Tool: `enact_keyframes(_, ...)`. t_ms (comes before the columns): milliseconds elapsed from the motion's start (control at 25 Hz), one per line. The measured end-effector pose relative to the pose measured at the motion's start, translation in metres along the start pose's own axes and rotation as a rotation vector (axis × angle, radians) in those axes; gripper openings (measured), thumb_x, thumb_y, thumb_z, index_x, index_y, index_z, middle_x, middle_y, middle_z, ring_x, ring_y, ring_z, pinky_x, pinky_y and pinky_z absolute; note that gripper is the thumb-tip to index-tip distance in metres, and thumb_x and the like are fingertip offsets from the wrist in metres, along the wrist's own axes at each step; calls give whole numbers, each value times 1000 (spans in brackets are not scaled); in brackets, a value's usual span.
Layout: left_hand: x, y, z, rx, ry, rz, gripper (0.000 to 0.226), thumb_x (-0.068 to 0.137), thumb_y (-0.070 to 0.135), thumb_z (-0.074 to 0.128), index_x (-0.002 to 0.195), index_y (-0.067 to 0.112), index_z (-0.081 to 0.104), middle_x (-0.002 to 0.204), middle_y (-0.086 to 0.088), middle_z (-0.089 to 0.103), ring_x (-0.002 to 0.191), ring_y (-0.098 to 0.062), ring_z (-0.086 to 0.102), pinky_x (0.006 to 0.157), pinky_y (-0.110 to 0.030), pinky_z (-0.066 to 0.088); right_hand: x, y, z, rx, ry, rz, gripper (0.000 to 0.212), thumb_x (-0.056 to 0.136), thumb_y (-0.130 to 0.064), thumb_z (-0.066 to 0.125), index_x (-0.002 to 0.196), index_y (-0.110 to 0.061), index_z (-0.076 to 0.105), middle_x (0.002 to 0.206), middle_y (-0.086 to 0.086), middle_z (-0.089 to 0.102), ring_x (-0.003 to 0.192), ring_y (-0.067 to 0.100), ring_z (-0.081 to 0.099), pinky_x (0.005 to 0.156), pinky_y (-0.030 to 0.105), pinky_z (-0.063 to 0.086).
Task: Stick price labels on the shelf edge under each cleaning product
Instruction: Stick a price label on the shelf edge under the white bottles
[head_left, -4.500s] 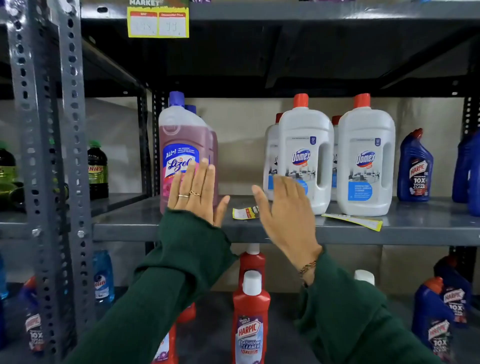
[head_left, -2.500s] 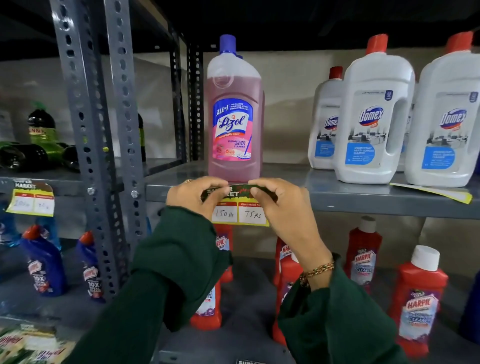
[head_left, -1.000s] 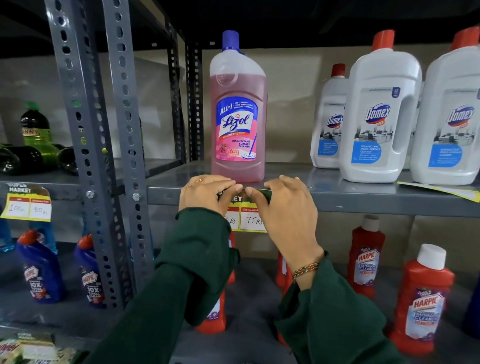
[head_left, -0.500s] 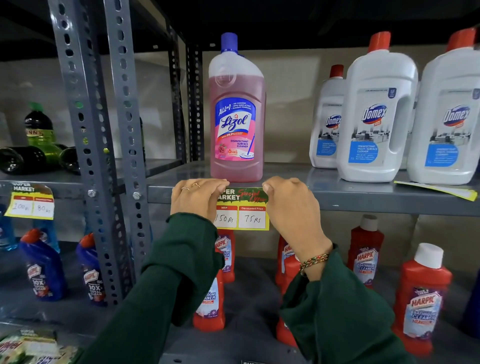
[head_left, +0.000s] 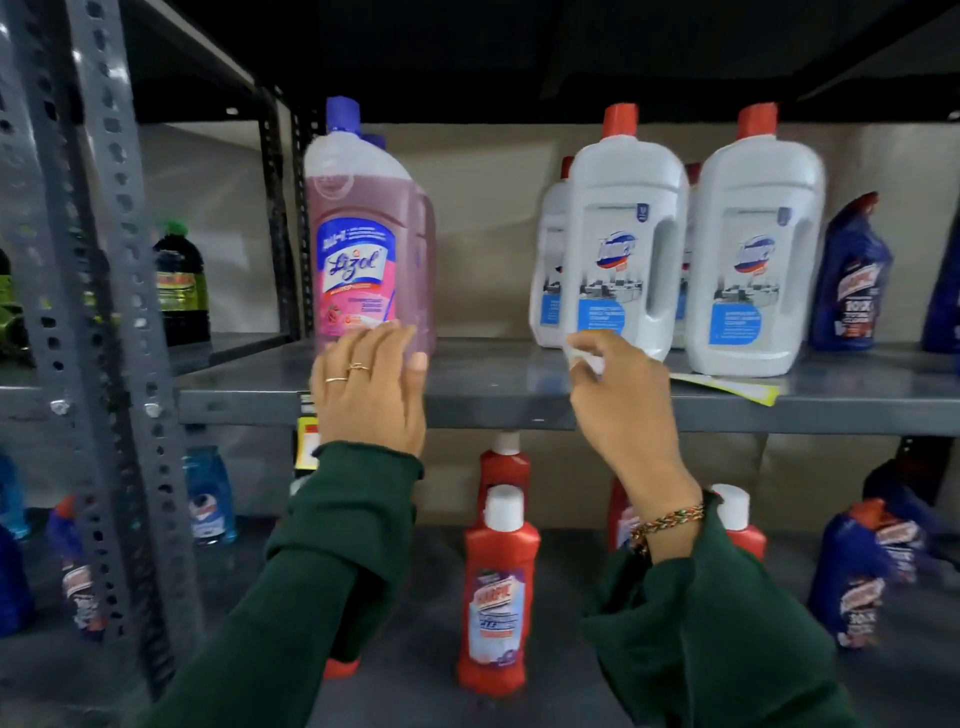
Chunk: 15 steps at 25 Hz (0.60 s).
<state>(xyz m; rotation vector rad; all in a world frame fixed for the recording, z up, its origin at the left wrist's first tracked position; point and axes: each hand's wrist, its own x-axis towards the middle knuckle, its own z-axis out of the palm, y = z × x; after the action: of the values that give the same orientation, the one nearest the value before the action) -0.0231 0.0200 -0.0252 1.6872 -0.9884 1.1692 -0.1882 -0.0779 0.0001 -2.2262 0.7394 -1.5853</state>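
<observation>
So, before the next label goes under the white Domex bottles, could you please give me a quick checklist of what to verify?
1. Label under the pink Lizol bottle is stuck: cannot tell; only the left sliver of the price label shows beside the left hand.
2. Shelf edge under the Domex bottles is bare: ok.
3. Next label is within reach: ok; a yellow-edged label strip lies on the shelf by the bottles.
4. Right hand is free: not ok; its fingertips pinch a small white scrap, too blurred to identify.
5. Left hand is free: ok; open, holding nothing.
</observation>
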Motion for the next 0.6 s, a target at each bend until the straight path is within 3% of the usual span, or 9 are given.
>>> enact_keyframes(120,-3,71,27,-36,-114,202,56,94,42,16,101,11,63,104,-9,72,100,-30,63,90,-46,50,19,47,-47,-246,170,57,27,88,-10,52,113,-3,59,110,22,66,109,41,51,91,44,43)
enact_keyframes(280,-12,140,60,133,-354,292,44,84,37,30,85,13,67,84,-3,76,84,-23,69,80,-37,55,40,90,-82,-568,-20,240,39,91,-28,49,114,4,49,113,27,61,110,44,49,91,44,41)
enact_keyframes(440,-22,156,76,230,-476,186,47,82,40,27,71,15,65,71,-3,75,71,-23,68,70,-30,54,40,104,-83,-518,-198,279,46,89,-39,49,112,1,47,116,23,60,110,42,52,94,44,40)
enact_keyframes(600,-23,162,74,191,-520,109,42,93,39,31,92,10,61,100,-12,71,96,-32,60,89,-40,42,44,109,-87,-364,-122,279,40,82,-17,56,116,1,44,120,20,55,112,41,50,95,44,40)
